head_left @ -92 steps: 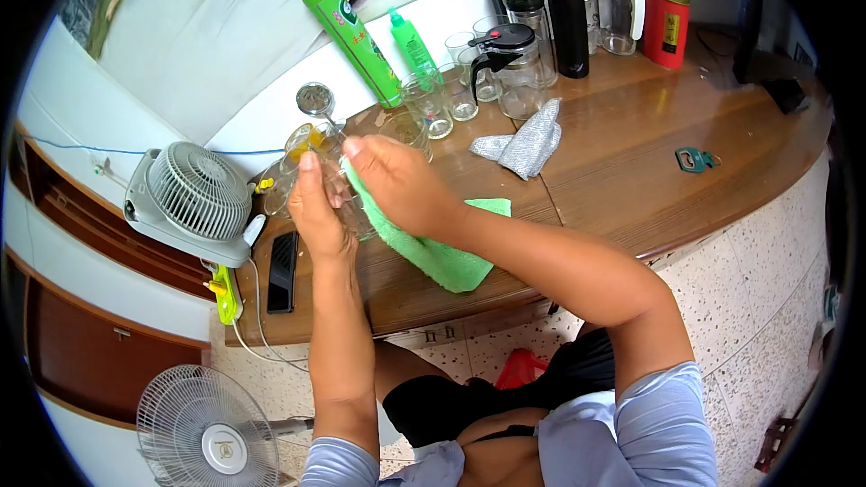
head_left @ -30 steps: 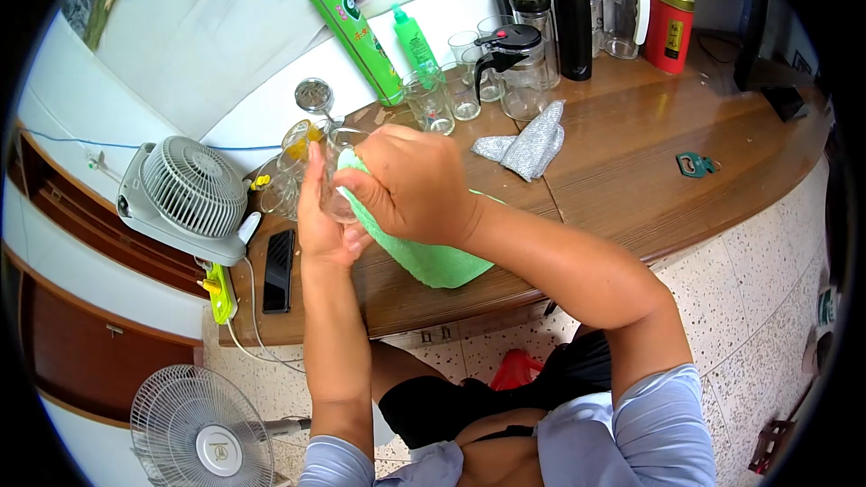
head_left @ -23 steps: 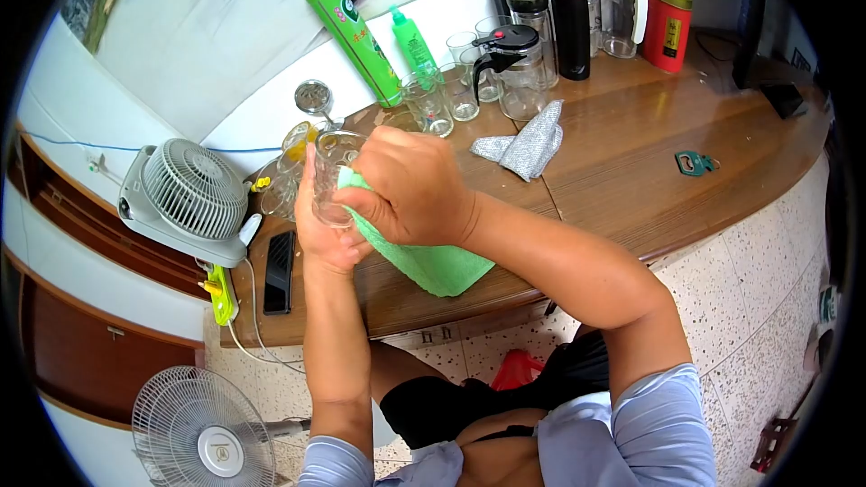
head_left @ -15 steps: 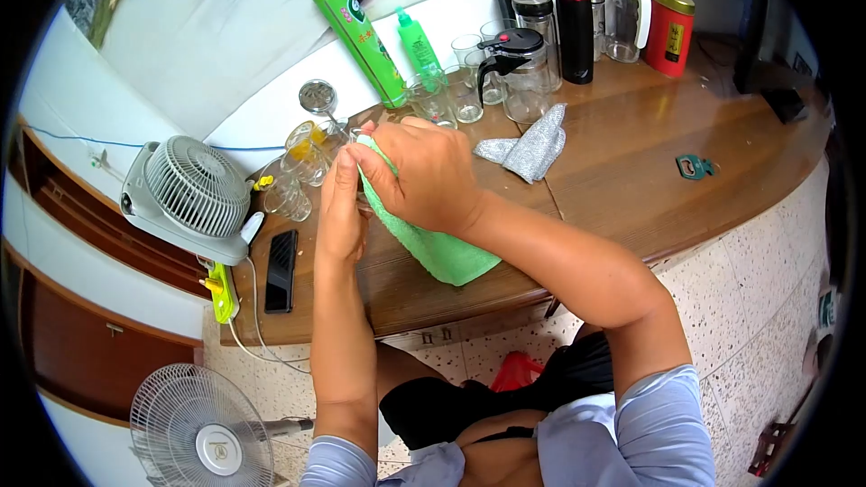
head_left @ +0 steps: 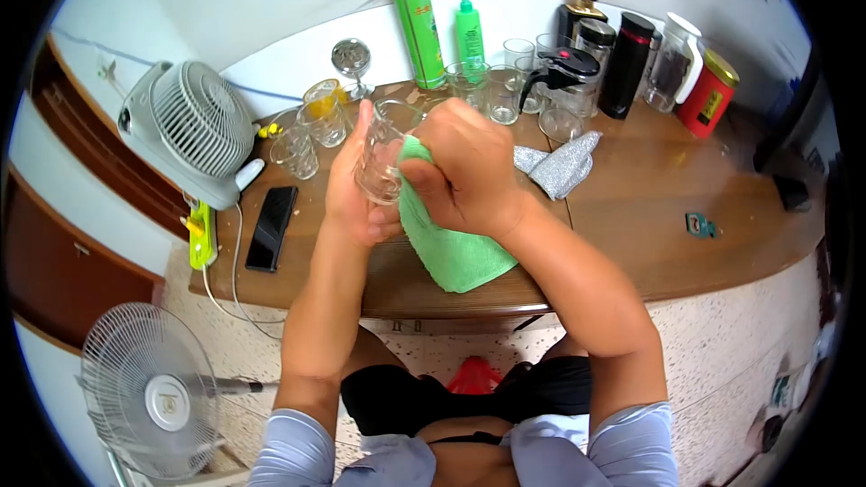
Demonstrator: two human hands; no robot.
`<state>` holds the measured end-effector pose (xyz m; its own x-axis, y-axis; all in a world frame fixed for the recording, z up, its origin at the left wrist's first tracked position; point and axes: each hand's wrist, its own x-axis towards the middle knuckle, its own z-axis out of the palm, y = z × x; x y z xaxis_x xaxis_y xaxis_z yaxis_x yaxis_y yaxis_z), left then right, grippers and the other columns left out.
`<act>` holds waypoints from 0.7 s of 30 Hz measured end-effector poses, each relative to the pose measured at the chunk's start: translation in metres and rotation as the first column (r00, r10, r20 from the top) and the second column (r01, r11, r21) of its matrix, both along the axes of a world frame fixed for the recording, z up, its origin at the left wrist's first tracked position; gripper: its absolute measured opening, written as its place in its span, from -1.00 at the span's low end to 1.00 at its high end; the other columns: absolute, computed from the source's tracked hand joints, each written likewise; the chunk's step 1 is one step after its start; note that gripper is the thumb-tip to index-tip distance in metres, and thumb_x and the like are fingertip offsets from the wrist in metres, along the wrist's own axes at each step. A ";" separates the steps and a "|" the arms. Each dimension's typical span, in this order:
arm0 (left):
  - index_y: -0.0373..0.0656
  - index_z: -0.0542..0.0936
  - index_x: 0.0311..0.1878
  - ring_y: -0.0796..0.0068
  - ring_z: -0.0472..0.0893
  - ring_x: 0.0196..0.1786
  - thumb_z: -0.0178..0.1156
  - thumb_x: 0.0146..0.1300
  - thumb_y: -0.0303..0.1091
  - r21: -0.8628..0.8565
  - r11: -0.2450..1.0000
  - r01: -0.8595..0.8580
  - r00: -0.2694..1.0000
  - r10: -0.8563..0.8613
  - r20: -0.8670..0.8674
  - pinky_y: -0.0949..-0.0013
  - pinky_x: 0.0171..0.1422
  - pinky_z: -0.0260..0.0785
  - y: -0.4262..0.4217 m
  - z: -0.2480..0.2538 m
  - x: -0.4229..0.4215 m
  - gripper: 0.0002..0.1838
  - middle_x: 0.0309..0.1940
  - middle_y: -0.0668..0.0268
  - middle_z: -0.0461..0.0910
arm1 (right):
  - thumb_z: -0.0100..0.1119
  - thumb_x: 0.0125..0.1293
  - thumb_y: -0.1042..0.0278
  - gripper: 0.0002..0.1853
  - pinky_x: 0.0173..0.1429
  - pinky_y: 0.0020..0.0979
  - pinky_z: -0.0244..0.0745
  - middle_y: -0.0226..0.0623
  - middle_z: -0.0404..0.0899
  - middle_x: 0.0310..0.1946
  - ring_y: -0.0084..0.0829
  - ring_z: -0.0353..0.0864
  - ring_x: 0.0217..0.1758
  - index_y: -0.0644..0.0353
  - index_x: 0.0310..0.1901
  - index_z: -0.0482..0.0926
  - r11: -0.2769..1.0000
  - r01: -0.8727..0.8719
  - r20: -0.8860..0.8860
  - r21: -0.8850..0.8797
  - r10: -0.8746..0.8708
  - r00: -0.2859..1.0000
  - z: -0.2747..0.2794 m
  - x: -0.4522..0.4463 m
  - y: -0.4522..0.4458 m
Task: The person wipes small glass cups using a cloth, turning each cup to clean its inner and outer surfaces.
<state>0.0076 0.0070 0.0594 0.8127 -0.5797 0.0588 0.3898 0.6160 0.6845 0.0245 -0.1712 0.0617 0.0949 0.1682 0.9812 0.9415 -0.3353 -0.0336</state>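
A clear drinking glass (head_left: 379,167) is tilted in my left hand (head_left: 347,194), whose palm and fingers wrap its left side and base. My right hand (head_left: 469,167) is closed around a green cloth (head_left: 456,257) beside the glass. The cloth touches the glass's right side, and its loose end hangs down over the table's front part. My right fingertips are hidden behind the fist, near the rim. Left of my hands stand more clear glasses (head_left: 295,149). To the right lies a silvery grey cloth (head_left: 564,167).
On the wooden table (head_left: 649,234) are a black phone (head_left: 271,230), a small fan (head_left: 194,122), a glass pitcher (head_left: 561,117), a black flask (head_left: 626,68), a red tin (head_left: 708,95), a green spray can (head_left: 417,27) and a bottle opener (head_left: 700,225). A floor fan (head_left: 162,397) stands lower left.
My hands have come apart slightly, so the glass shows between them; it was mostly covered before. The green cloth has shifted with my right hand. The camera view has turned.
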 end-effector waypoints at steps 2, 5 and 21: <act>-0.22 0.66 0.21 0.59 0.24 -0.86 -0.27 0.48 0.67 -0.014 1.000 0.026 1.000 -0.026 0.006 0.54 -0.84 0.05 0.000 0.001 -0.001 0.03 -0.42 0.23 0.72 | 0.21 0.60 0.01 -0.62 -0.32 -0.17 0.49 -0.25 0.51 -0.40 -0.13 0.56 -0.32 0.10 -0.33 0.56 0.998 -0.062 0.015 0.005 0.062 0.998 0.003 0.001 0.000; -0.07 0.57 0.41 0.66 0.24 -0.83 -0.24 0.41 0.73 0.056 0.997 0.047 0.995 -0.052 0.080 0.56 -0.82 0.06 0.007 -0.002 -0.005 0.04 -0.48 0.29 0.67 | 0.15 0.65 0.04 -0.64 -0.21 -0.15 0.53 -0.18 0.53 -0.35 -0.06 0.57 -0.29 0.16 -0.24 0.60 0.992 -0.122 0.015 0.023 0.121 0.993 0.005 0.004 0.003; -0.10 0.34 0.46 0.65 0.45 -0.51 -0.05 0.62 0.35 0.368 0.848 -0.381 0.883 0.216 0.418 0.53 -0.54 0.25 -0.023 -0.001 -0.009 -0.28 -0.27 0.36 0.54 | -0.07 0.72 -0.28 -0.39 -0.47 -0.50 0.37 -0.46 0.54 -0.54 -0.64 0.47 -0.54 0.13 -0.25 0.60 0.794 0.148 -0.773 0.589 0.501 0.388 0.020 -0.003 0.006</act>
